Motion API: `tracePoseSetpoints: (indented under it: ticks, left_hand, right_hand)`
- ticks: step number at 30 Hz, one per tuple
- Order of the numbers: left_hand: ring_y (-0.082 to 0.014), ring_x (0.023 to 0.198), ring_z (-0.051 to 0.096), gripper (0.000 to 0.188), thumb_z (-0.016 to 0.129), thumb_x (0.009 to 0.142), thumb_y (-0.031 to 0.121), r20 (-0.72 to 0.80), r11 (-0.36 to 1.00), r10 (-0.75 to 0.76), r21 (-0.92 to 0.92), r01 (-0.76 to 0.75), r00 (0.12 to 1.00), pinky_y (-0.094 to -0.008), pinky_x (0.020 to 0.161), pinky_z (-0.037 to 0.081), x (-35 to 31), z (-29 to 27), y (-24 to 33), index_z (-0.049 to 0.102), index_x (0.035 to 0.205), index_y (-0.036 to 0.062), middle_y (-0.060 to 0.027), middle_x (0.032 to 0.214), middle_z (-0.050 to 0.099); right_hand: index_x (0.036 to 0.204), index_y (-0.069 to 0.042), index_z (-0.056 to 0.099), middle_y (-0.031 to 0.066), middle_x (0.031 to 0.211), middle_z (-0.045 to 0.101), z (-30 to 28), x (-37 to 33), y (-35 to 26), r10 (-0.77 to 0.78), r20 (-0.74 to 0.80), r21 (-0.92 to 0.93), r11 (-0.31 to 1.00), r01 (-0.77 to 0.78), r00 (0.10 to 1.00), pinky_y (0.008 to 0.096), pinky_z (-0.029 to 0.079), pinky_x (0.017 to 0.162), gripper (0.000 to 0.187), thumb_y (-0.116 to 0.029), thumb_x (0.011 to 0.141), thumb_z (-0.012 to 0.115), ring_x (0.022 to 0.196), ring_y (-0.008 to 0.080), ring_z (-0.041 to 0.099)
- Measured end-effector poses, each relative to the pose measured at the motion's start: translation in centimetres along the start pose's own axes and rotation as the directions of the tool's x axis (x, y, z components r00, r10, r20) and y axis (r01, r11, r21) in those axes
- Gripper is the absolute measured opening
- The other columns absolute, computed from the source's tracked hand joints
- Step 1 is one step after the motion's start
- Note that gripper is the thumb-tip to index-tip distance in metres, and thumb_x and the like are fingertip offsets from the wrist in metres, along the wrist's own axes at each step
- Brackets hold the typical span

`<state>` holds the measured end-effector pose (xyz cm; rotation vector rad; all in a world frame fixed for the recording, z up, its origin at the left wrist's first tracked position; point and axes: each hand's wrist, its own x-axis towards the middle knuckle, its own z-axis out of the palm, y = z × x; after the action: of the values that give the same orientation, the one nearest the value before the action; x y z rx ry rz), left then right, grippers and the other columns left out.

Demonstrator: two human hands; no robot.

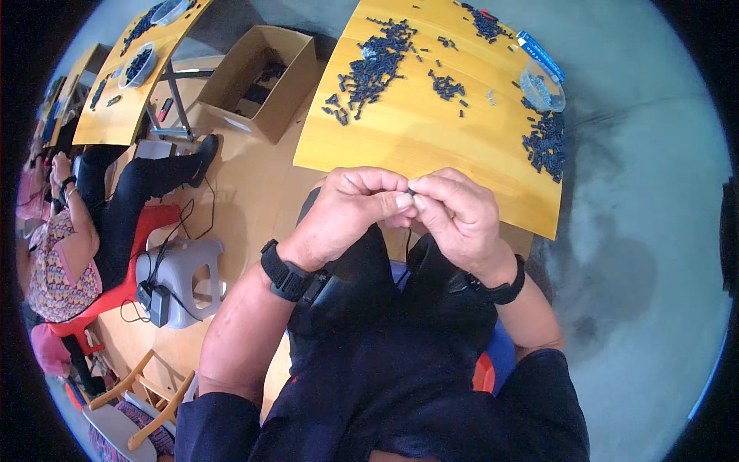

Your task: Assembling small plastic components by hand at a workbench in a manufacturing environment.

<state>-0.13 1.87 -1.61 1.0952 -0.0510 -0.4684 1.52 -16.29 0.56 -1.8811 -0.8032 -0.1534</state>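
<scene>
Fingertip to fingertip, my left hand (350, 209) and my right hand (459, 219) meet above my lap, just off the near edge of the yellow table (454, 146). Both are closed in a pinch on a small black piece (411, 192), mostly covered by the fingers; its exact kind cannot be made out. On the tabletop lies a large heap of small black cylindrical parts (377, 69). Another heap of black parts (545, 146) runs along the right edge, beside a clear plastic tub (541, 91) holding small pale, clear pieces. A smaller cluster (446, 86) sits mid-table.
A blue and white box (541, 56) lies by the tub, near the wall (639, 169). Left of the table stands an open cardboard box (289, 100). Further left are a grey stool (181, 277) with cables, and a seated person (65, 262) at another yellow table (115, 123).
</scene>
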Motion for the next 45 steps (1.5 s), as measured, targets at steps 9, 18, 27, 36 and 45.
tracePoseSetpoints:
  ticks: [9,18,27,36,45]
  left_hand:
    - [-0.0107,0.075,0.063,0.012,0.062,0.088,0.008,0.012,0.999,-0.041,0.031,0.04,0.999,-0.0243,0.072,0.052,-0.1,-0.2,-0.2,0.068,0.096,-0.0005,-0.0055,0.084,0.068]
    - [-0.0116,0.075,0.062,0.012,0.063,0.088,0.009,-0.022,1.0,0.016,0.017,-0.016,1.0,-0.0252,0.073,0.051,-0.2,-0.2,0.4,0.066,0.095,-0.0005,-0.0057,0.083,0.068]
    - [-0.012,0.076,0.063,0.012,0.062,0.088,0.007,-0.011,0.999,0.049,-0.003,-0.049,0.999,-0.0257,0.073,0.052,0.2,-0.3,0.2,0.065,0.096,-0.0015,-0.0062,0.085,0.068]
    - [-0.0109,0.074,0.063,0.009,0.063,0.087,0.005,-0.086,0.997,-0.001,0.079,0.008,0.996,-0.0244,0.071,0.052,0.0,-0.7,0.2,0.066,0.092,-0.0008,-0.0048,0.082,0.068]
    - [-0.0089,0.075,0.061,0.01,0.063,0.087,0.007,-0.093,1.0,0.009,0.012,-0.008,0.996,-0.0231,0.071,0.049,0.0,-0.7,0.4,0.066,0.093,-0.0012,-0.0033,0.081,0.067]
  right_hand:
    - [0.099,0.002,0.065,0.0119,0.076,0.061,-0.4,0.0,0.2,-0.061,0.102,0.036,0.998,0.057,0.993,0.0298,0.048,0.057,0.02,0.008,0.079,0.061,0.066,0.023,0.061]
    - [0.097,0.002,0.062,0.0054,0.078,0.062,-0.9,-0.2,1.8,0.475,-0.058,0.44,0.802,-0.405,0.878,0.0249,0.049,0.055,0.013,0.001,0.087,0.054,0.059,0.0121,0.058]
    - [0.094,-0.001,0.065,0.0153,0.083,0.067,-6.0,0.9,18.4,0.441,-0.255,-0.403,0.761,-0.509,0.861,0.0339,0.051,0.066,0.021,-0.018,0.081,0.065,0.073,0.0245,0.066]
    - [0.092,-0.004,0.066,0.0192,0.084,0.066,-5.3,3.2,18.4,0.495,-0.268,-0.648,0.543,-0.535,0.827,0.0429,0.051,0.072,0.031,-0.032,0.077,0.068,0.08,0.0352,0.064]
    - [0.09,-0.006,0.066,0.0172,0.08,0.065,-5.1,2.4,20.1,0.288,-0.264,-0.683,0.618,-0.389,0.921,0.0423,0.051,0.07,0.017,-0.02,0.084,0.06,0.076,0.0343,0.063]
